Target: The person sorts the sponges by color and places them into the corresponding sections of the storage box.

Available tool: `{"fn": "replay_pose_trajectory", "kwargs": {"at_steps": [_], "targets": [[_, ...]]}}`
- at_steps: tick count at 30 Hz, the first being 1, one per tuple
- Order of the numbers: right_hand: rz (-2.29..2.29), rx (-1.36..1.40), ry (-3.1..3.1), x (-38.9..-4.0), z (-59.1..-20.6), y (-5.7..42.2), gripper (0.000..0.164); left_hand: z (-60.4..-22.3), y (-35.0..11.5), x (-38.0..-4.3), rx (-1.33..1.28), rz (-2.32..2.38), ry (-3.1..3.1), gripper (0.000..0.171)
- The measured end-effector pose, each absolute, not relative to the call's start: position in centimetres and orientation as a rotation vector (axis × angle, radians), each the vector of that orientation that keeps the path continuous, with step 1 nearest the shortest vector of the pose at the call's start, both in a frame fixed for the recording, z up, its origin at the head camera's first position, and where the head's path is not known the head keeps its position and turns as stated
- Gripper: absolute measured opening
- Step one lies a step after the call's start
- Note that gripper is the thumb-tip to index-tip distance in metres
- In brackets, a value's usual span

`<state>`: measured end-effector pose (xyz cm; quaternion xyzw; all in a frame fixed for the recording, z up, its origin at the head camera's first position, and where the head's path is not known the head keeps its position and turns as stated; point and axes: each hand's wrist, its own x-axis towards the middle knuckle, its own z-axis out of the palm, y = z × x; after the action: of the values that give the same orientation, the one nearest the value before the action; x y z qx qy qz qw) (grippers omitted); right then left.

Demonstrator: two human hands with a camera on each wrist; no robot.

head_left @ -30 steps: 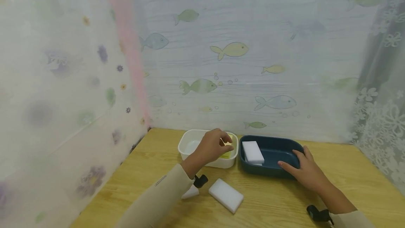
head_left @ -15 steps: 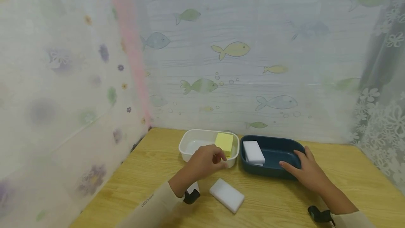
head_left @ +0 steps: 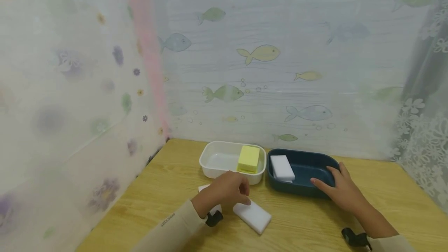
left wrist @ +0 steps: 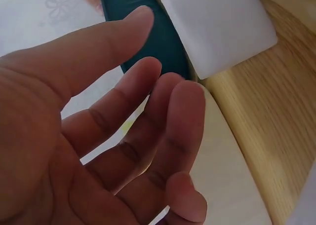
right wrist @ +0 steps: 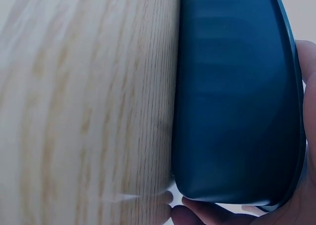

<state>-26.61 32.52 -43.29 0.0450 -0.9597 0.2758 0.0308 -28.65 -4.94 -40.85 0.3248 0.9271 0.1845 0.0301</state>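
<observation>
My left hand (head_left: 226, 191) hovers over the near end of a white sponge (head_left: 252, 216) on the table. In the left wrist view, the fingers of the left hand (left wrist: 113, 131) are loosely bent with nothing between them, and a white sponge (left wrist: 219, 27) lies beyond the fingertips. A second white sponge (head_left: 203, 188) is partly hidden behind that hand. With my right hand (head_left: 341, 189) I grip the right end of a dark blue bin (head_left: 304, 190), thumb over the rim. White sponges (head_left: 282, 167) lie stacked in its left end.
Left of the blue bin stands a white bin (head_left: 213, 172), with yellow sponges (head_left: 249, 158) stacked in its right end. Both bins rest on a wooden table (head_left: 301, 228). A fish-printed curtain (head_left: 259, 116) hangs behind, and a floral one (head_left: 70, 127) borders the left.
My left hand has come back from above the white bin's yellow sponges to above the loose white sponge. My right hand stays on the blue bin.
</observation>
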Motion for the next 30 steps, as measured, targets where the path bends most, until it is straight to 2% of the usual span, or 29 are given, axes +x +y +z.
{"fn": "replay_pose_trajectory", "kwargs": {"at_steps": [19, 30], "targets": [[0.846, 0.133, -2.949, -26.79, -43.36, 32.51, 0.097, -41.61, -5.05, -29.54, 1.138, 0.693, 2.704, 0.026], [0.848, 0.131, -2.934, -26.76, -43.35, 32.57, 0.096, -41.68, -4.78, -29.56, 1.125, 0.728, 2.709, 0.025]]}}
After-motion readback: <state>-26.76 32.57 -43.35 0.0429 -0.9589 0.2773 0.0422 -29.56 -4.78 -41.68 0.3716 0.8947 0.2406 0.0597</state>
